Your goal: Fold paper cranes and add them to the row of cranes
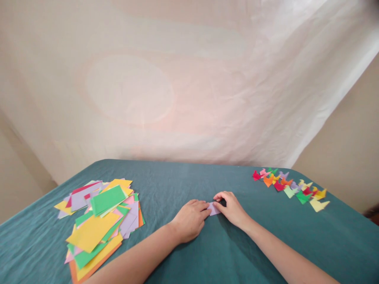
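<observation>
A small lilac paper piece [213,208], partly folded, lies flat on the teal cloth.

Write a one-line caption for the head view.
Left hand steadies and right hand pinches a small lilac paper on a teal tablecloth, between loose coloured sheets and folded figures.

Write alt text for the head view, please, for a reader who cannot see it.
The left hand and the right hand meet fingertips on a small lilac paper on a teal tablecloth. A pile of coloured sheets lies to the left, a cluster of small folded paper figures to the far right, a pale cloth behind.
</observation>
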A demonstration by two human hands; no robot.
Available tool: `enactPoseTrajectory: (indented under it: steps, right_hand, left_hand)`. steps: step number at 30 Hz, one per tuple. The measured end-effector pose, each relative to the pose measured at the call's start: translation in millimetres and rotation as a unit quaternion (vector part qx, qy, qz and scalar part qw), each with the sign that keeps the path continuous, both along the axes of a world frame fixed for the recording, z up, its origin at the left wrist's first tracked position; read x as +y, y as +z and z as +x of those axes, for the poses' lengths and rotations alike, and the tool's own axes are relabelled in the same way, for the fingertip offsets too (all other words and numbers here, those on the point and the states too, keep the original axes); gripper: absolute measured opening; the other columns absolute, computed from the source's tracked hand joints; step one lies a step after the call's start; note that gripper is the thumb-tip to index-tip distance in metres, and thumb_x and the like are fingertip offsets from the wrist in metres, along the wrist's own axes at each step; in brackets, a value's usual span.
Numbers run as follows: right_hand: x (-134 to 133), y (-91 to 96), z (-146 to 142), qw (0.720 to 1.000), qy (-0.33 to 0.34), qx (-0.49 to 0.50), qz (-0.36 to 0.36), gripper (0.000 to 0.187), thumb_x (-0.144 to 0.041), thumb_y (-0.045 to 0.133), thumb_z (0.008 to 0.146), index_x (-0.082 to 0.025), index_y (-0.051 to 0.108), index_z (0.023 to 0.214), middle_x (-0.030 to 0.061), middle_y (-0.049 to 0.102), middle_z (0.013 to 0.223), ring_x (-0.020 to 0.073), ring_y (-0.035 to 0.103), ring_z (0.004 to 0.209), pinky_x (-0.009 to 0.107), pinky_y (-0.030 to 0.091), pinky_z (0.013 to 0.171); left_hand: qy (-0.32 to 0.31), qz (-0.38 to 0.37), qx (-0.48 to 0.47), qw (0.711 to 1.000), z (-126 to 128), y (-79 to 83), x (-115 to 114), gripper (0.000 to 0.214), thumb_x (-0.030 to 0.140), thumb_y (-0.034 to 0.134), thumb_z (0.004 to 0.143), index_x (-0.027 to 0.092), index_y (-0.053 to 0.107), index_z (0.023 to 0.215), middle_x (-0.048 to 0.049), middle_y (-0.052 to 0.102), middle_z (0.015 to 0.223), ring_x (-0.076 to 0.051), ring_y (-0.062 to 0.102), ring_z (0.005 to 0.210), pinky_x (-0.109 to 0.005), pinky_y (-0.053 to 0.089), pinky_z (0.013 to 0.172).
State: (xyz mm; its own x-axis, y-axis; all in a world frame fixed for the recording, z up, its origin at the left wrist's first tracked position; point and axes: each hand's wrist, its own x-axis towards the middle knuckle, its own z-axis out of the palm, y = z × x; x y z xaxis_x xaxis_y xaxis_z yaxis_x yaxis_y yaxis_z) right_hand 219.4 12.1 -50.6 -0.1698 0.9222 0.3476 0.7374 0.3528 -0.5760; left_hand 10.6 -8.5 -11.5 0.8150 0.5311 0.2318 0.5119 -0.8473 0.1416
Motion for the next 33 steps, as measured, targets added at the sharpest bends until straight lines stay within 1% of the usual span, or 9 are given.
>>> enactPoseTrajectory:
  steps: [4, 7, 11, 15, 19, 25, 30, 33]
  right_hand:
    - [-6, 4.6, 4, 0.998, 0.026, -0.051, 0.026, 0.013, -0.03, 0.056, 0.081, -0.023, 0.06, 0.091, 0.0051, 0.06, 0.094, 0.0227, 0.052, 0.094, 0.038, 0.041, 0.083]
    - [-13, 8.4, 10, 0.996, 0.048, -0.072, 0.024, 0.018, -0.034, 0.056, 0.082, -0.024, 0.059, 0.097, 0.0052, 0.058, 0.101, 0.023, 0.05, 0.099, 0.039, 0.039, 0.085]
    - [-19, 7.5, 18, 0.995, 0.043, -0.085, 0.006, 0.028, -0.039, 0.059, 0.079, -0.026, 0.056, 0.104, 0.0051, 0.056, 0.109, 0.0238, 0.048, 0.105, 0.04, 0.037, 0.088]
    - [-20, 3.9, 21, 0.997, 0.03, -0.075, 0.006, 0.032, -0.041, 0.059, 0.079, -0.026, 0.056, 0.107, 0.0049, 0.055, 0.112, 0.0235, 0.048, 0.107, 0.04, 0.037, 0.089]
    - [-21, 2.6, 21, 0.998, 0.028, -0.058, 0.022, 0.029, -0.04, 0.06, 0.078, -0.026, 0.058, 0.103, 0.0046, 0.057, 0.11, 0.0227, 0.049, 0.106, 0.04, 0.037, 0.09]
    - [-23, 4.2, 20, 0.997, 0.041, -0.054, 0.041, 0.025, -0.037, 0.06, 0.079, -0.025, 0.06, 0.102, 0.0049, 0.058, 0.109, 0.0223, 0.05, 0.105, 0.04, 0.038, 0.09]
    - [-28, 8.6, 17, 0.99, 0.079, -0.095, 0.064, 0.025, -0.031, 0.051, 0.087, -0.027, 0.06, 0.11, 0.0059, 0.055, 0.119, 0.0227, 0.047, 0.109, 0.041, 0.039, 0.091]
    - [-29, 10.3, 15, 0.984, 0.096, -0.129, 0.078, 0.027, -0.026, 0.046, 0.089, -0.027, 0.06, 0.112, 0.0057, 0.055, 0.121, 0.0222, 0.046, 0.11, 0.041, 0.04, 0.091]
  left_hand:
    - [0.004, 0.012, 0.011, 1.0, 1, -1.2, -2, 0.036, 0.015, 0.047, 0.082, 0.017, 0.052, 0.117, -0.0084, 0.054, 0.123, -0.022, 0.047, 0.116, -0.038, 0.033, 0.101]
    - [0.007, 0.015, 0.013, 1.0, 1, -2.7, -2, 0.037, 0.015, 0.047, 0.083, 0.018, 0.051, 0.119, -0.0083, 0.054, 0.124, -0.023, 0.047, 0.116, -0.039, 0.034, 0.1]
    - [0.008, 0.016, 0.015, 1.0, 2, -4.1, -1, 0.037, 0.015, 0.047, 0.083, 0.019, 0.052, 0.119, -0.008, 0.054, 0.123, -0.024, 0.047, 0.115, -0.04, 0.035, 0.099]
    - [0.007, 0.018, 0.016, 1.0, 2, -6.2, 0, 0.038, 0.015, 0.047, 0.083, 0.021, 0.052, 0.121, -0.0073, 0.054, 0.123, -0.024, 0.047, 0.116, -0.04, 0.036, 0.099]
    - [0.002, 0.02, 0.014, 1.0, 1, -6.9, 1, 0.04, 0.015, 0.046, 0.083, 0.024, 0.051, 0.122, -0.0067, 0.053, 0.126, -0.024, 0.047, 0.117, -0.041, 0.035, 0.1]
    - [-0.015, 0.013, 0.014, 1.0, -3, -2.0, 2, 0.04, 0.016, 0.047, 0.082, 0.024, 0.053, 0.121, -0.0071, 0.051, 0.128, -0.023, 0.046, 0.118, -0.04, 0.035, 0.101]
    - [-0.024, 0.016, 0.004, 1.0, -5, 0.6, 1, 0.037, 0.019, 0.044, 0.085, 0.024, 0.054, 0.12, -0.0074, 0.05, 0.129, -0.024, 0.045, 0.119, -0.04, 0.035, 0.101]
    - [-0.026, 0.019, 0.005, 0.999, -5, 0.6, 1, 0.035, 0.02, 0.043, 0.086, 0.023, 0.055, 0.119, -0.0077, 0.05, 0.129, -0.024, 0.045, 0.119, -0.039, 0.035, 0.101]
